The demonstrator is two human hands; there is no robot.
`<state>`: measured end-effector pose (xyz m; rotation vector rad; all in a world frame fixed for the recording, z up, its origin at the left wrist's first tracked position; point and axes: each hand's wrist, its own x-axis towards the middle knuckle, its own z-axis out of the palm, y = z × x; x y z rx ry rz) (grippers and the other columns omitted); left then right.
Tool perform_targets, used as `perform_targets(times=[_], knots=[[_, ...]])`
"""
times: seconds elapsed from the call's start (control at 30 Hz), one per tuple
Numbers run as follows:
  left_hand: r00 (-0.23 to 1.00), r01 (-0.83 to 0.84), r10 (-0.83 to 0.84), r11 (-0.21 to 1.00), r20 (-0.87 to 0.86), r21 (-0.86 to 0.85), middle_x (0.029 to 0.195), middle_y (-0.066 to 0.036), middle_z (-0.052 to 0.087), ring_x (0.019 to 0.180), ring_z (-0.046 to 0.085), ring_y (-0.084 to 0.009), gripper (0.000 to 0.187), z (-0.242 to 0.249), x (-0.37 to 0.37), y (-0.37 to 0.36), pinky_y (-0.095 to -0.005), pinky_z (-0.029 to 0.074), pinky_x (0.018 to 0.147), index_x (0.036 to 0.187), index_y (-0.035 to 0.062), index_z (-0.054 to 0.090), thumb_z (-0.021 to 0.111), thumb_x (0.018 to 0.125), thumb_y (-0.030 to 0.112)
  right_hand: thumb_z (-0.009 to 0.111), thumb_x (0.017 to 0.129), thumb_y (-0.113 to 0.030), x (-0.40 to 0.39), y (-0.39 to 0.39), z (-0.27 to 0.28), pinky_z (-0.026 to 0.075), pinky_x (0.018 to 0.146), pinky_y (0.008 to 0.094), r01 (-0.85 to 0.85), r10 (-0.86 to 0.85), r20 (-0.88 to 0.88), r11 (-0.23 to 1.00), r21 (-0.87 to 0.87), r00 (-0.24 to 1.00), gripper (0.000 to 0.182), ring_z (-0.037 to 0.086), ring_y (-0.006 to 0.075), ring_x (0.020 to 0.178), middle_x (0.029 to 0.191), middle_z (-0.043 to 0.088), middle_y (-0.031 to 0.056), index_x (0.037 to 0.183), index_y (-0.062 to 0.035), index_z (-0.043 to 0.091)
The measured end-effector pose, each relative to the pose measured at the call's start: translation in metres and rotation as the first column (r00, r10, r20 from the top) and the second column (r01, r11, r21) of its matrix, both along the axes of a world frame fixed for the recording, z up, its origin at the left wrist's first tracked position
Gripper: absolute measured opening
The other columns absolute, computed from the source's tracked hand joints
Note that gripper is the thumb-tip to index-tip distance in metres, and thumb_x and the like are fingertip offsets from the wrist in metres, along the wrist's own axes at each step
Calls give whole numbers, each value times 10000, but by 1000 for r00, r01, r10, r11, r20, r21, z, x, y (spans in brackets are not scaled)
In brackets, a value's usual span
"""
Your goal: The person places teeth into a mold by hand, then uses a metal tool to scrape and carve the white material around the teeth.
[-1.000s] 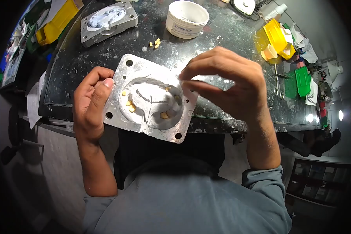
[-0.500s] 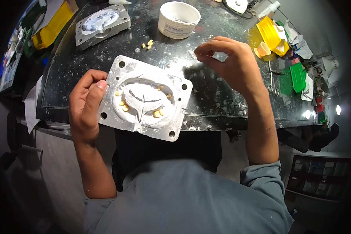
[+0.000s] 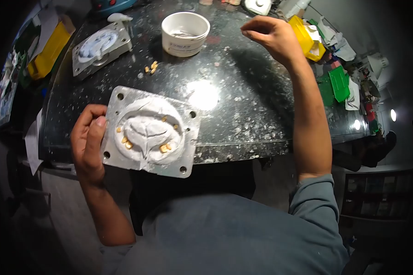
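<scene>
My left hand (image 3: 90, 143) grips the left edge of a square metal dental flask half (image 3: 170, 168), thumb on top, and holds it tilted at the table's front edge. White plaster (image 3: 152, 110) fills its middle, with an oval raised centre and a groove around it. Several small yellowish teeth (image 3: 165, 148) sit in that groove. Away to the upper right, my right hand (image 3: 276, 39) is raised over the table near a yellow bin (image 3: 302, 37). Its thumb and fingertips come together; whether anything small is between them is hidden.
A second flask half (image 3: 119, 42) with bluish-white plaster lies at the back left. Right of it stands a white tub (image 3: 184, 48), with several loose teeth (image 3: 151, 68) in front. A green bin (image 3: 338, 85) is at the right, another yellow bin (image 3: 51, 49) at the left.
My right hand has moved up and away, from beside the tub towards the yellow bin. The flask half in my left hand has shifted left and slightly down in view, partly with the camera's turn.
</scene>
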<state>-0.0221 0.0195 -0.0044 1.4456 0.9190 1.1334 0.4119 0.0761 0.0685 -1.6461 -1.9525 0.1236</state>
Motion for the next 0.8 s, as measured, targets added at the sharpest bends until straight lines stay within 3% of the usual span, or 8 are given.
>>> perform_targets(times=[0.17,0.43,0.5,0.57,0.63,0.77,0.8], knots=[[1000,-6,6,1000,-13,22,906,-12,589,822,499,-48,271,0,1,2,-211,391,759,1049,-31,610,535,997,224,808,868,-169,17,20,-31,581,864,312,105,-105,-86,994,-2,991,207,758,172,899,981,797,76,1047,-68,780],[1000,-6,7,1000,-1,18,914,-20,591,849,510,-53,286,-1,0,2,-215,397,773,1060,-38,610,539,1000,232,789,871,-156,24,15,-43,579,850,309,156,-160,-14,977,-142,987,217,758,188,894,978,796,88,1083,-109,800],[1000,4,-4,1000,-17,1,911,-19,590,837,506,-52,288,-1,-2,2,-216,394,761,1066,-42,611,542,1003,230,786,884,-157,28,12,-41,578,846,300,144,-154,-56,978,-153,987,202,755,172,897,985,802,77,1080,-111,810],[1000,10,-10,1000,-6,-2,908,-19,590,827,502,-49,285,-1,-3,2,-217,391,752,1068,-44,612,543,1002,225,787,897,-163,31,5,-32,574,842,290,104,-86,-218,992,74,972,191,750,154,906,994,804,68,1069,-84,811],[1000,8,-8,1000,3,-8,905,-18,589,818,497,-47,282,0,-2,2,-217,388,744,1069,-46,612,545,1002,219,785,911,-157,14,-13,-9,559,856,267,86,-42,-282,986,146,959,200,731,132,929,1009,797,74,1068,-33,801],[1000,4,-4,1000,1,2,846,7,574,771,469,-30,263,3,0,0,-210,362,699,1052,-39,610,549,1010,213,764,931,-136,-76,-81,21,551,845,273,16,41,-502,994,109,864,183,718,139,927,1013,788,113,1053,-2,792],[1000,23,-23,1000,10,-14,838,12,572,763,464,-28,261,4,0,-1,-210,357,693,1042,-32,609,551,1017,221,762,929,-124,-94,-100,17,551,839,278,-69,78,-492,997,37,867,165,720,144,918,1001,786,105,1041,-7,792]])
